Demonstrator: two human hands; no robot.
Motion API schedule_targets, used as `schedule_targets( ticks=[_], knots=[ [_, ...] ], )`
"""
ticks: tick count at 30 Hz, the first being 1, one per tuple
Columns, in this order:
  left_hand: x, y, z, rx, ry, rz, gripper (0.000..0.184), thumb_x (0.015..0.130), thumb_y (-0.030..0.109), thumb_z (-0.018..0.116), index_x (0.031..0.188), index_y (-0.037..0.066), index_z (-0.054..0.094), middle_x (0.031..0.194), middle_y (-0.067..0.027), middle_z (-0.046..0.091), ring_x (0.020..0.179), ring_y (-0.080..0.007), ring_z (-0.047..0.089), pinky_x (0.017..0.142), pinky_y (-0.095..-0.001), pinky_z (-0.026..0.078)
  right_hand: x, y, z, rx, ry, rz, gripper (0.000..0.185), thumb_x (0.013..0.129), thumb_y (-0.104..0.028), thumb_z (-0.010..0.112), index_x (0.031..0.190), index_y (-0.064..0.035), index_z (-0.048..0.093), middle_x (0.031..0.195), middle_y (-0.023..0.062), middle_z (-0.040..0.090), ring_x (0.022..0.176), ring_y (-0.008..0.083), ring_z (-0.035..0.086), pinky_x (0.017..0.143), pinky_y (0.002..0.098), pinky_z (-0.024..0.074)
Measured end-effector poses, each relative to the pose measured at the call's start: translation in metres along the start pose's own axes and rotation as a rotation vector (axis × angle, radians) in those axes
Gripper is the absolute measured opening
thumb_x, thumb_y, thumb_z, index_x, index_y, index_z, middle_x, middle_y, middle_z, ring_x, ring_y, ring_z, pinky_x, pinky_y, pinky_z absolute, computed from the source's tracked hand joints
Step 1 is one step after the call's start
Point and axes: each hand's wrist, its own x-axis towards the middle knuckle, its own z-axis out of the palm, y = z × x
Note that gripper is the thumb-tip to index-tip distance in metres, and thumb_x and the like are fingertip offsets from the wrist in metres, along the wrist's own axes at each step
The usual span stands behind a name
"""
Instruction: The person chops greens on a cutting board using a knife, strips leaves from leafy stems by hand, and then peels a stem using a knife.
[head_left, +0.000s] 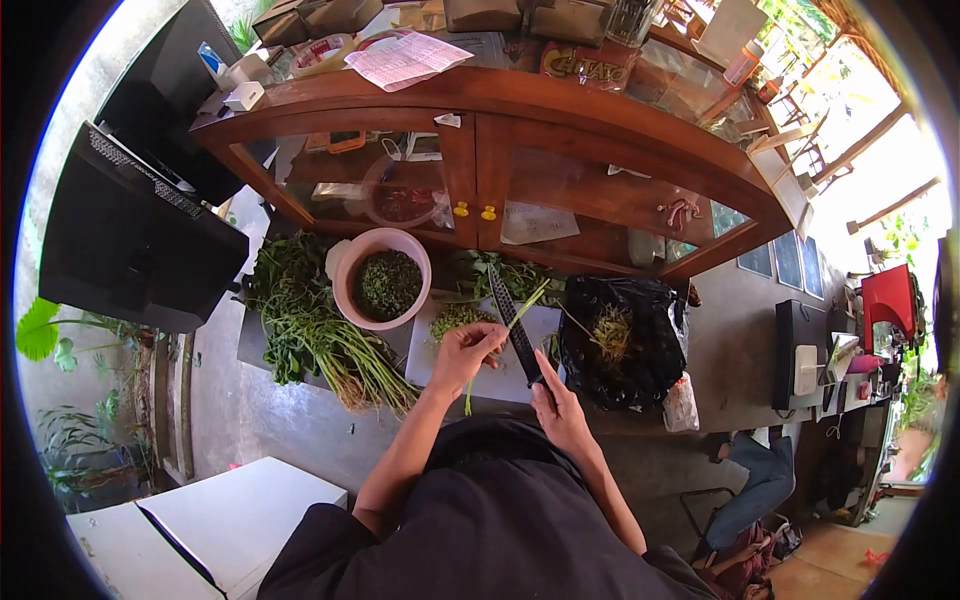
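Observation:
My left hand (466, 354) is closed on a few thin green stems (529, 302), whose ends stick out above and below the fingers. My right hand (560, 408) grips a knife (515, 328) with a dark, dimpled blade that points up and away from me, close beside the stems. Beneath both hands lies a white cutting board (426, 360) with a heap of chopped greens (458, 318) on it. Left of the board stands a pink bucket (345, 290) of finely cut leaves (388, 284). Leafy greens (512, 276) lie behind the board.
A large bunch of leafy stems with roots (330, 335) lies at the left. To the right, a black plastic bag (640, 350) holds yellowish trimmings (611, 332). A wooden glass-door cabinet (490, 150) closes off the back. Another person's leg (755, 485) shows at lower right.

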Motion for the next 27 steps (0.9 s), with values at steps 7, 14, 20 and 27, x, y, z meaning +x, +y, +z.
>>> schedule_targets(
  ticks=[7,14,20,27],
  knots=[
    [-0.001,-0.005,0.000,-0.004,-0.008,-0.049,0.021,0.088,0.019,0.074,0.095,0.000,0.071,0.080,-0.0022,0.064,0.072,-0.0090,0.059,0.058,-0.0255,0.050,0.005,-0.011,0.002,-0.045,0.024,-0.014,0.052,0.103,-0.014,0.047,0.152,-0.0157,0.031,0.068,-0.0016,0.043,0.059,0.0066,0.040,0.054,0.0241,0.0368],
    [-0.005,-0.004,-0.001,-0.033,-0.082,-0.013,0.022,0.089,0.017,0.073,0.102,-0.001,0.072,0.083,-0.0035,0.066,0.073,-0.0109,0.061,0.064,-0.0259,0.052,0.004,-0.010,0.000,0.033,0.036,0.072,0.052,0.100,-0.011,0.049,0.150,-0.0137,0.034,0.069,0.0037,0.042,0.061,0.0095,0.037,0.058,0.0256,0.0365],
    [0.000,-0.012,-0.002,-0.072,-0.048,0.038,0.022,0.090,0.017,0.072,0.102,-0.001,0.071,0.087,-0.0041,0.068,0.075,-0.0108,0.063,0.069,-0.0261,0.053,0.003,-0.003,-0.001,0.009,0.016,0.008,0.051,0.103,-0.013,0.045,0.153,-0.0151,0.031,0.069,-0.0023,0.043,0.060,0.0062,0.038,0.054,0.0224,0.0359],
    [-0.001,-0.006,-0.003,-0.075,-0.033,0.014,0.020,0.090,0.018,0.071,0.098,-0.001,0.071,0.083,-0.0043,0.068,0.075,-0.0114,0.064,0.070,-0.0259,0.054,-0.005,-0.009,-0.004,-0.130,0.009,0.015,0.052,0.102,-0.014,0.047,0.152,-0.0132,0.032,0.066,0.0009,0.042,0.061,0.0083,0.038,0.058,0.0245,0.0377]
  ],
)
